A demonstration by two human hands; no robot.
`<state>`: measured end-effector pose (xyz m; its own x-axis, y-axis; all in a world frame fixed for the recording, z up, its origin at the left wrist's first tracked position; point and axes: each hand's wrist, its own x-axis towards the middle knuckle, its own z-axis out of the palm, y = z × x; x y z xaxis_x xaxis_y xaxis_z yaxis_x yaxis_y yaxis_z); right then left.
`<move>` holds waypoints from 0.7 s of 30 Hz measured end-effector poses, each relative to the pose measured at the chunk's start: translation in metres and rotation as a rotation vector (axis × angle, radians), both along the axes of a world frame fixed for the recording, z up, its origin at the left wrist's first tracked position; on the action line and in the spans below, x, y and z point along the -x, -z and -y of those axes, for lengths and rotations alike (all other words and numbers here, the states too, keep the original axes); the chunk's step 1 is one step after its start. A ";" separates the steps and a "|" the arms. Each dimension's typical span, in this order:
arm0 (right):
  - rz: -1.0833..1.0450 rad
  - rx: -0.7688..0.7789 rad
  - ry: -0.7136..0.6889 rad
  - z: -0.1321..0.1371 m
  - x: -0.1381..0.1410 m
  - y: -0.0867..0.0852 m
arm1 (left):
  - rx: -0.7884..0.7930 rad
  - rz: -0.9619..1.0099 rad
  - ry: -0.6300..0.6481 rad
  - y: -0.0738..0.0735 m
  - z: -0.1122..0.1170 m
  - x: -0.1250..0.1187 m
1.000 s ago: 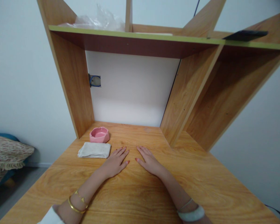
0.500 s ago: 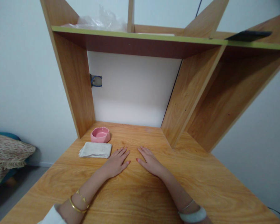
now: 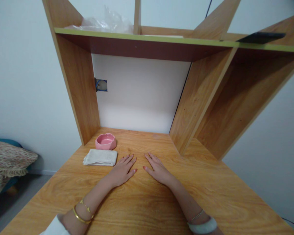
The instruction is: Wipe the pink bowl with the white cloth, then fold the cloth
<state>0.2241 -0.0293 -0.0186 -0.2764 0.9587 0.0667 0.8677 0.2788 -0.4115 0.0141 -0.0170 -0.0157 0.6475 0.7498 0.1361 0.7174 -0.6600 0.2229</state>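
My left hand lies flat and open on the wooden desk, its fingers pointing away from me. Just to its left is a folded whitish cloth, close beside the fingers. Behind the cloth sits a pink ashtray with a faceted outside and notches in the rim. My right hand also rests palm down on the desktop, fingers stretched out, with nothing in it. A gap of bare wood separates the two hands.
A shelf with a yellow-green edge spans above the desk, between upright wooden panels. On it lie a clear plastic bag and a dark flat object. A wall socket box shows at the back. A patterned blanket hangs far left.
Almost nothing differs. The fingers of my right hand have lifted or shifted very slightly; the cloth and the ashtray are where they were.
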 end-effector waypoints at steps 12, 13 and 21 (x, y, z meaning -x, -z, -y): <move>0.017 -0.008 -0.024 -0.001 0.000 0.001 | 0.003 -0.018 0.000 0.000 0.000 -0.001; 0.020 -0.007 -0.024 -0.001 0.000 0.001 | 0.003 -0.018 0.000 0.000 -0.001 -0.001; 0.007 -0.003 -0.026 -0.001 0.000 0.001 | -0.010 0.005 0.006 0.002 -0.001 0.000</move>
<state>0.2246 -0.0280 -0.0196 -0.3013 0.9511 0.0680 0.8629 0.3023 -0.4050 0.0140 -0.0161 -0.0174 0.6514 0.7445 0.1462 0.7124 -0.6665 0.2199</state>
